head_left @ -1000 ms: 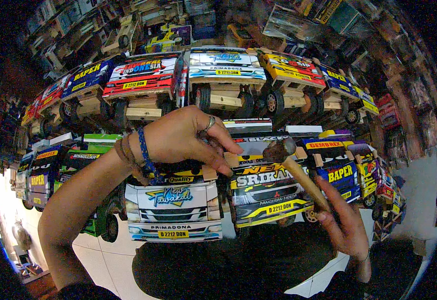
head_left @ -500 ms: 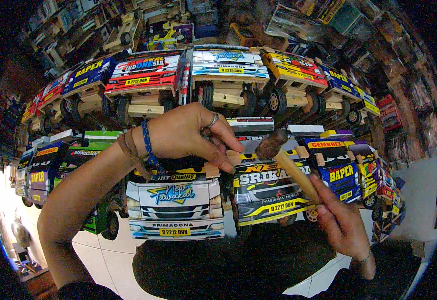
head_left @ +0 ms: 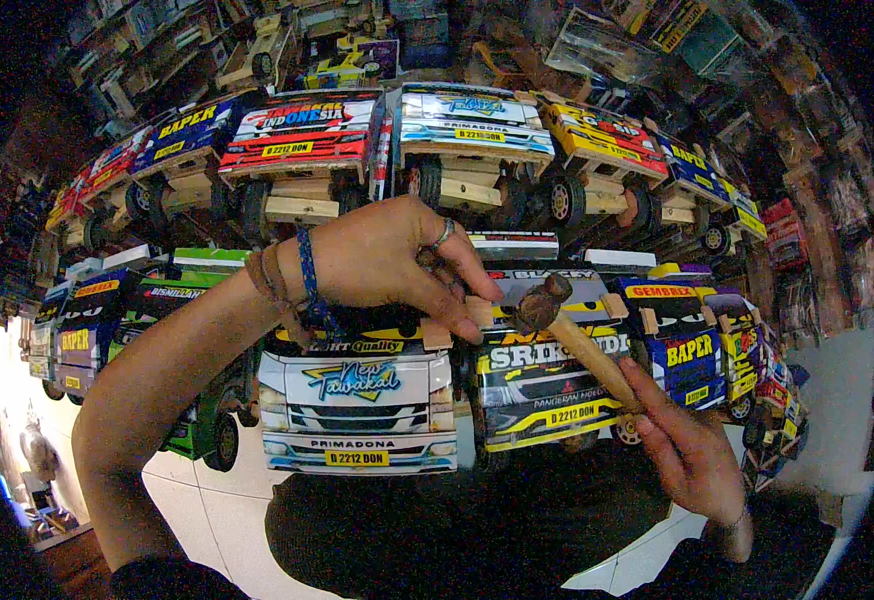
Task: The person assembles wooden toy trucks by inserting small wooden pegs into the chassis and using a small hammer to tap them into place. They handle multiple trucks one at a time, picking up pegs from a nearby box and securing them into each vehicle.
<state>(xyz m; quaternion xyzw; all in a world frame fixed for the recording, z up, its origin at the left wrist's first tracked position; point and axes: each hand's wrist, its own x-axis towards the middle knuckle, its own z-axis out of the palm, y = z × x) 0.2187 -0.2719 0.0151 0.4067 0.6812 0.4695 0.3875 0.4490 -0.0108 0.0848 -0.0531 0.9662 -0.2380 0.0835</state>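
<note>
My right hand (head_left: pixel 692 450) is closed round the pale wooden handle of a hammer (head_left: pixel 597 358). The hammer's rusty head hovers close to the upper left corner of a black, grey and yellow toy truck (head_left: pixel 547 385). At that corner my left hand (head_left: pixel 372 258) pinches a small wooden block (head_left: pixel 478 309) between thumb and fingers. Whether a nail is also held there I cannot tell. My left wrist is above a white and blue toy truck (head_left: pixel 357 395), which has another small wooden block (head_left: pixel 437 333) at its upper right corner.
More toy trucks flank these two, among them a green one (head_left: pixel 189 420) and a blue one (head_left: pixel 687 355). Behind stands a second row, with a red and white truck (head_left: pixel 299 130) in it. Stacked wooden pieces and shelves fill the background. White floor tiles (head_left: pixel 192 500) show below.
The hammer head has turned and dropped slightly, nearer the pinched block. My left hand keeps its pinch. The whole view has shifted a little.
</note>
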